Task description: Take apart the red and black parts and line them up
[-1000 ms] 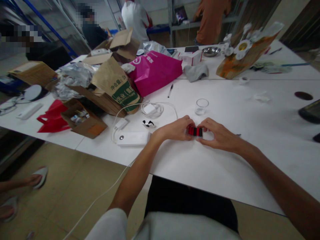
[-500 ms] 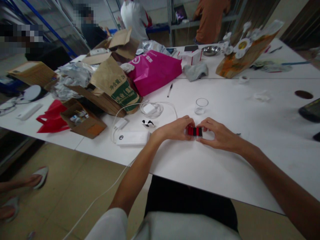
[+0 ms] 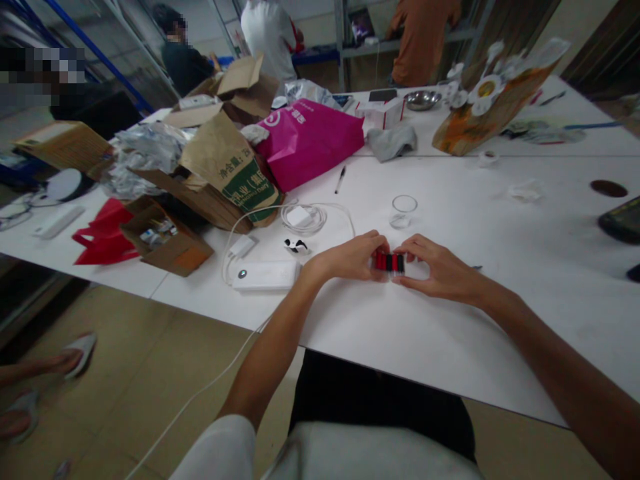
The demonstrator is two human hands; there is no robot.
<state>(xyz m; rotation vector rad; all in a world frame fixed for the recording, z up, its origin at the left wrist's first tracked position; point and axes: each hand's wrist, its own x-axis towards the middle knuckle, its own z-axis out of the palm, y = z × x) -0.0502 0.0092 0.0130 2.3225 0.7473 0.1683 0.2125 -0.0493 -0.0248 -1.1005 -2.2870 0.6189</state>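
A short row of small red and black cylinders [image 3: 389, 263] lies just above the white table, between my two hands. My left hand [image 3: 361, 257] pinches the row at its left end, thumb and fingers closed. From the other side, my right hand [image 3: 429, 268] grips the right end with its thumb below and fingers above. The cylinders stand side by side; clear material seems to show along their lower edge, too blurred to name. Just beyond my hands stands a clear round container [image 3: 403, 212].
Left of my hands are a white power bank [image 3: 267, 276], a coiled white cable [image 3: 304, 219] and a small black-and-white object [image 3: 297, 247]. A pen [image 3: 341, 180] lies farther back, near a magenta bag [image 3: 313, 140]. Cardboard boxes [image 3: 167, 243] crowd the left. Several people are beyond the table.
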